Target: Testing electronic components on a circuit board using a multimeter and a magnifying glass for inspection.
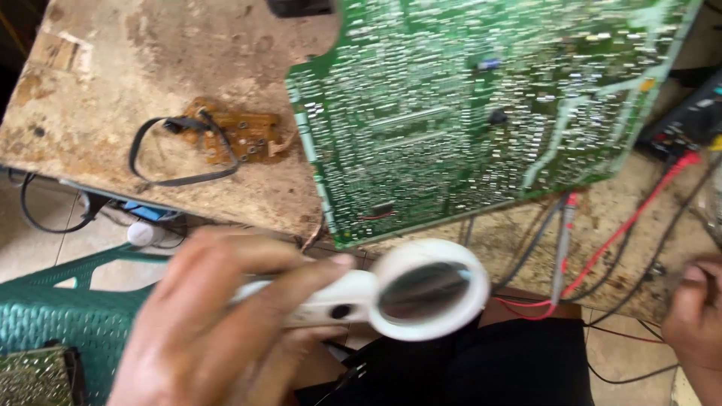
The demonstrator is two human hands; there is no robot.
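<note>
No container is seen in the frame; things lie loose on a worn, stained tabletop [135,53]. A large green circuit board [481,105] is laid solder side up across the upper centre and right, its lower corner hanging past the tabletop edge. A small brown circuit board [241,135] with a black looped cable [162,154] is set at the upper left. Red and black probe leads [602,248] are trailed down the right side, and a dark meter [688,120] is partly seen at the right edge. A green plastic chair [68,312] is noted at lower left.

The left hand [218,323], blurred at lower centre, is closed around the handle of a white magnifying glass [425,289], whose round lens is held just below the green board's corner. The right hand [696,316] is cut by the lower right edge, fingers curled; whether anything is gripped cannot be told.
</note>
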